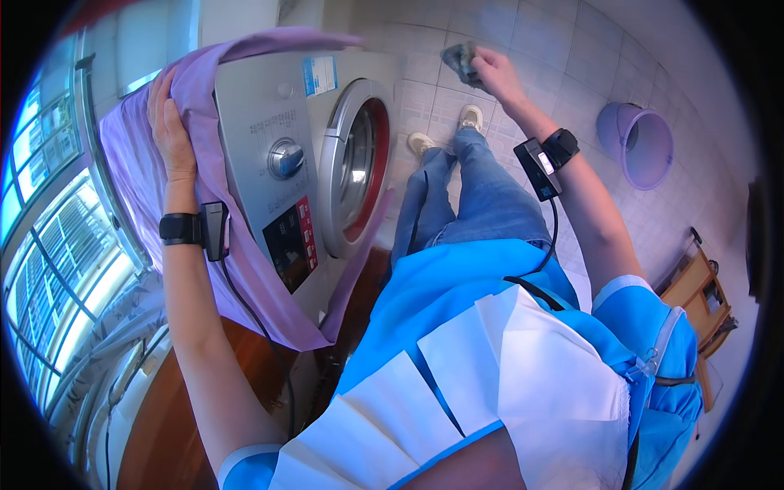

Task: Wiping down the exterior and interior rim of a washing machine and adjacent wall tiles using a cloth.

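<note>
My left hand lies on a purple cloth cover draped over the top of a front-loading washing machine. The cover hangs down past the machine's near side. The round glass door with its silver ring looks closed. A control knob sits on the panel to the right of my left hand. In my right hand is a crumpled grey-green cloth, held in the air above the tiled floor and away from the machine.
A purple bucket stands on the floor tiles to the right. Farther down on that side is a wooden piece of furniture. Barred windows line the left. A brown wooden surface lies beneath my left arm.
</note>
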A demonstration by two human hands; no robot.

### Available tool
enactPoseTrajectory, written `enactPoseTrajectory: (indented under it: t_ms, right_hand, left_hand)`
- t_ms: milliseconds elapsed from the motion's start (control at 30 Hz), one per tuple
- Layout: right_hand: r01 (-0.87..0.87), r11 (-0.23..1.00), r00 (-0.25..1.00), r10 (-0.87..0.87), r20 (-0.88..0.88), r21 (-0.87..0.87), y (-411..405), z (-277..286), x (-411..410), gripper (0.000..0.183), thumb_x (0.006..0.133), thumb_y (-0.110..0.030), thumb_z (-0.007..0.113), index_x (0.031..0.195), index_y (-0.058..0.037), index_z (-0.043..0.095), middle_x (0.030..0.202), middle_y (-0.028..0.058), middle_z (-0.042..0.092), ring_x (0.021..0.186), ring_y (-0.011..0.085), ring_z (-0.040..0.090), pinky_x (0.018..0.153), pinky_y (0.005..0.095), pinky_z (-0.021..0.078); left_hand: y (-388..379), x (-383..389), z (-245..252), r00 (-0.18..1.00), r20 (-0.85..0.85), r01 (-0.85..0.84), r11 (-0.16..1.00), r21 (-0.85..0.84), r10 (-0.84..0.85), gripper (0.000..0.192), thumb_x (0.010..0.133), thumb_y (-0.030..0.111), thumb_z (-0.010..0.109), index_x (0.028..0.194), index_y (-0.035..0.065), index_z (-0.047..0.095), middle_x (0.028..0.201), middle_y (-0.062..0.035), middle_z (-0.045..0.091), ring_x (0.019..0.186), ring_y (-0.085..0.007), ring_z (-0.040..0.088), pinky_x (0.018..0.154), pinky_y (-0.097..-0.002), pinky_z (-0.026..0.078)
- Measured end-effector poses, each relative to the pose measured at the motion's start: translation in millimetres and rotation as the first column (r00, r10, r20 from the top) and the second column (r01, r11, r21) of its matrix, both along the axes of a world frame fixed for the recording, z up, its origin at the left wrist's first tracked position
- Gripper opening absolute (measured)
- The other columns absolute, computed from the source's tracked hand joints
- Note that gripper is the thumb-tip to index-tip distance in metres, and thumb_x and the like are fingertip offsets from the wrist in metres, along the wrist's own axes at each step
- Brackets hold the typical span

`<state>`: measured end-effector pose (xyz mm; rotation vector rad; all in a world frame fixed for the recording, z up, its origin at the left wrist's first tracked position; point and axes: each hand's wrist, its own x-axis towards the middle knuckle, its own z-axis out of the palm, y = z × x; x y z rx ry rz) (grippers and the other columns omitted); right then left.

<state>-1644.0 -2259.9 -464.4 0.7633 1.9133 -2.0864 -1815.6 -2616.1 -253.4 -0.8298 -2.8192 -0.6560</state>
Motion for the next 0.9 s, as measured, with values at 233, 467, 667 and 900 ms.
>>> enactPoseTrajectory:
  t_ms: [233,467,667,900]
  right_hand:
    - [0.183,0.983,0.974,-0.185,0.129,0.03,51,9,36,0.024,0.084,-0.016,0.041,0.091,-0.0017,0.059,0.068,0.001,0.057,0.052,0.0046,0.048,0.042,0.0205,0.0353]
    - [-0.001,0.978,0.997,-0.016,0.075,0.21,29,-24,59,0.027,0.078,-0.016,0.044,0.096,-0.0007,0.058,0.072,0.0118,0.06,0.065,0.0179,0.057,0.064,0.0305,0.0445]
    - [-0.138,0.951,0.99,0.122,0.075,0.276,5,-1,52,0.027,0.077,-0.017,0.044,0.093,-0.0012,0.058,0.068,0.0159,0.059,0.062,0.0225,0.057,0.061,0.0337,0.0442]
    - [-0.233,0.925,0.972,0.227,0.056,0.299,5,21,34,0.024,0.076,-0.017,0.043,0.086,-0.0007,0.057,0.062,0.0151,0.056,0.059,0.0229,0.056,0.058,0.0347,0.043]
  left_hand:
    - [34,29,1,0.997,0.055,-0.043,0.996,-0.076,0.047,0.036,0.089,0.028,0.046,0.116,0.0053,0.053,0.126,-0.0136,0.045,0.118,-0.0297,0.039,0.1,-0.0367,0.028]
    - [60,30,13,0.998,-0.003,0.056,0.976,-0.212,-0.058,0.032,0.088,0.025,0.048,0.113,0.0077,0.057,0.125,-0.0101,0.046,0.117,-0.03,0.04,0.099,-0.0371,0.029]
    - [74,39,15,0.983,0.048,0.184,0.923,-0.339,-0.179,0.031,0.086,0.028,0.048,0.113,0.0151,0.058,0.126,-0.0089,0.045,0.122,-0.0288,0.034,0.101,-0.0411,0.025]
    - [17,25,9,0.992,0.125,-0.025,1.0,-0.018,0.027,0.039,0.09,0.025,0.037,0.124,0.0101,0.046,0.133,-0.0108,0.038,0.128,-0.0279,0.028,0.105,-0.0366,0.019]
